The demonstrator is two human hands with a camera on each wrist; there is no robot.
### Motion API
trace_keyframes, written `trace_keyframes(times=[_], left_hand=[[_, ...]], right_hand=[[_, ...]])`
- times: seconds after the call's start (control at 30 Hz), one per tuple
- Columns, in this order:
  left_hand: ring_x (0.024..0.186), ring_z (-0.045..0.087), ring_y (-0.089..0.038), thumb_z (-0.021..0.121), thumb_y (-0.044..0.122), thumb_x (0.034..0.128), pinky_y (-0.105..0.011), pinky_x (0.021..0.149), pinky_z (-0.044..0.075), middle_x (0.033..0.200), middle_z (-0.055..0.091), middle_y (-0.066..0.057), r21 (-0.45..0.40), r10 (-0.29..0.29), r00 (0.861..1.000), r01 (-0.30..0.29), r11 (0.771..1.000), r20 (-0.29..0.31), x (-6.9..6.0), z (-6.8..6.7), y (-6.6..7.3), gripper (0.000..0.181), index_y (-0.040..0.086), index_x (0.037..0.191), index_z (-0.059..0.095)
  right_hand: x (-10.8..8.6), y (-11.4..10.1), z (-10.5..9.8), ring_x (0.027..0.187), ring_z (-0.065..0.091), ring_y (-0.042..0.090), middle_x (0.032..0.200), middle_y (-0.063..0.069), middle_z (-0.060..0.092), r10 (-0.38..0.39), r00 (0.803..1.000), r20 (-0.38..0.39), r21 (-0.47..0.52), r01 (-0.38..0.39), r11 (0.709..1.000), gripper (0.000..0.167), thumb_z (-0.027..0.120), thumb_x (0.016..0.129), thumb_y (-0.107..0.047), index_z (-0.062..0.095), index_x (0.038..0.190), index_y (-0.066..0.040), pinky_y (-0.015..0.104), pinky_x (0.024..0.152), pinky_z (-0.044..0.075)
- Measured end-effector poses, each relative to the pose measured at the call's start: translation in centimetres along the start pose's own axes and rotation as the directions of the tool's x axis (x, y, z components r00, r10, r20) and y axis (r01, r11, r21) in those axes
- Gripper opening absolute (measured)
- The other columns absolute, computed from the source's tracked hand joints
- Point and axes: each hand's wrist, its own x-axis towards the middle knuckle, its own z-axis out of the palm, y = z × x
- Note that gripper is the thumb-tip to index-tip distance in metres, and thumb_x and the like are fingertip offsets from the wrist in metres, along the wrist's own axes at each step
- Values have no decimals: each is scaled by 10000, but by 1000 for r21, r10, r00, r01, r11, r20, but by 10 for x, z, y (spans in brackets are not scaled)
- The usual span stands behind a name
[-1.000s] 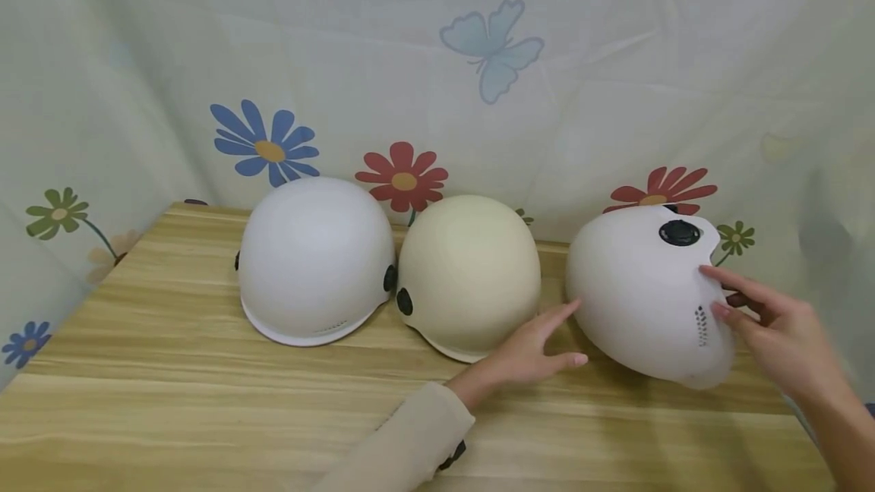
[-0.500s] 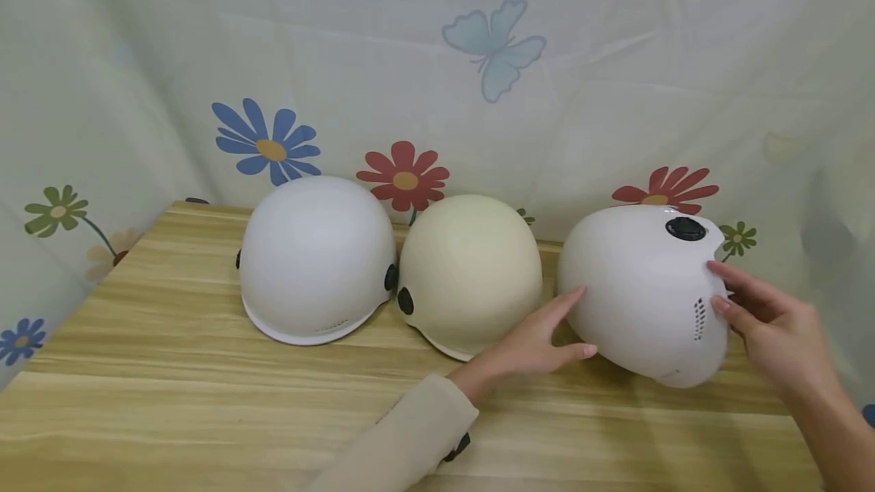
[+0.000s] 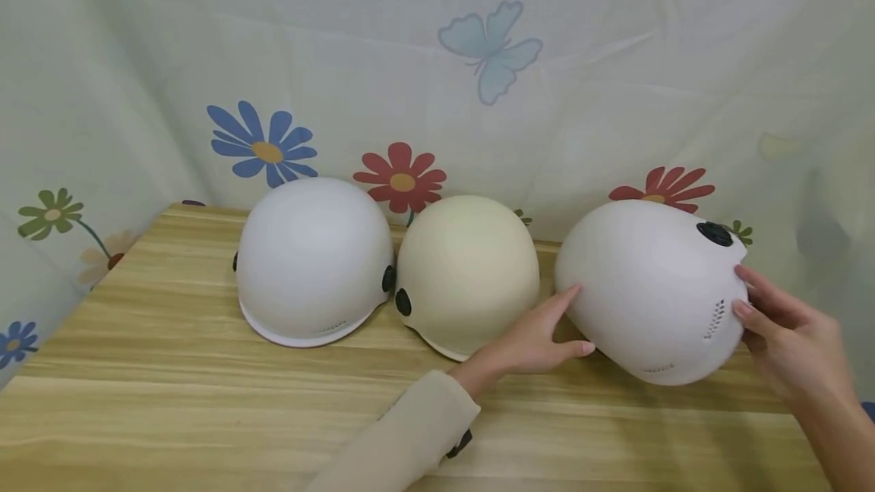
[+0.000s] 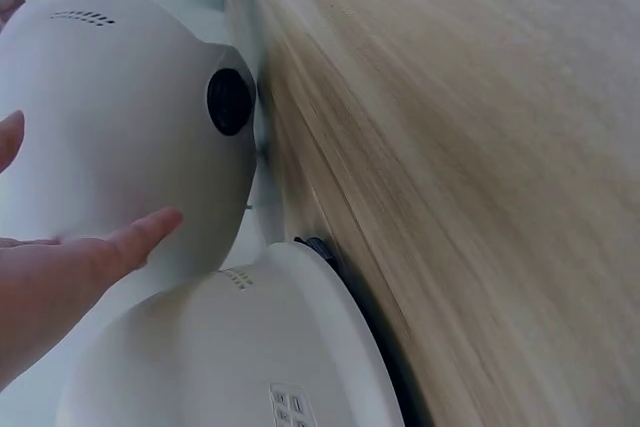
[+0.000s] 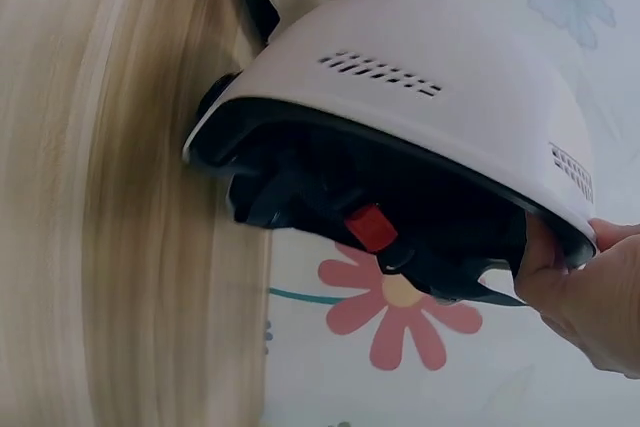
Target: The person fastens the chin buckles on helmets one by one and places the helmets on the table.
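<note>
At the right of the head view, a white helmet is tilted, its black round side knob at the upper right. My right hand grips its rim. The right wrist view shows my fingers hooked over that rim, beside the dark lining, black straps and a red buckle. My left hand has its fingers outstretched by the helmet's left side, the fingertips at its shell. Left of that hand is a cream helmet, partly behind my wrist. A second white helmet sits farther left.
All this is on a wood-grain table. A pale cloth printed with flowers and a butterfly hangs behind and at the sides. The cream helmet and the left white helmet stand close side by side near the back edge.
The right-hand helmet has turned, its knob and vent holes shifting right and more of its front coming into view. My right hand has moved slightly right with its rim. My left hand has barely moved.
</note>
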Motion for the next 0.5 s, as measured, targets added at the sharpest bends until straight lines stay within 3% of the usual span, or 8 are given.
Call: trace_keyframes(times=[0.23, 0.5], left_hand=[[1275, 354, -145, 600, 435, 855, -337, 998, 346, 1470, 243, 24, -64, -50, 998, 53, 997, 45, -2, 0, -3, 796, 298, 1469, 112], [1247, 396, -144, 609, 415, 856, -338, 976, 368, 1475, 232, 38, -87, -23, 997, 30, 996, 79, -2, -3, -5, 794, 301, 1469, 118]], right_hand=[[-1, 5, -14, 781, 615, 64, 962, -85, 621, 55, 998, -30, -50, -56, 997, 512, 627, 821, -4, 520, 1291, -177, 228, 607, 530], [2, 5, -25, 774, 609, 23, 950, -144, 592, 82, 996, 24, -252, -74, 965, 588, 566, 874, -19, 370, 1405, -177, 222, 594, 529]])
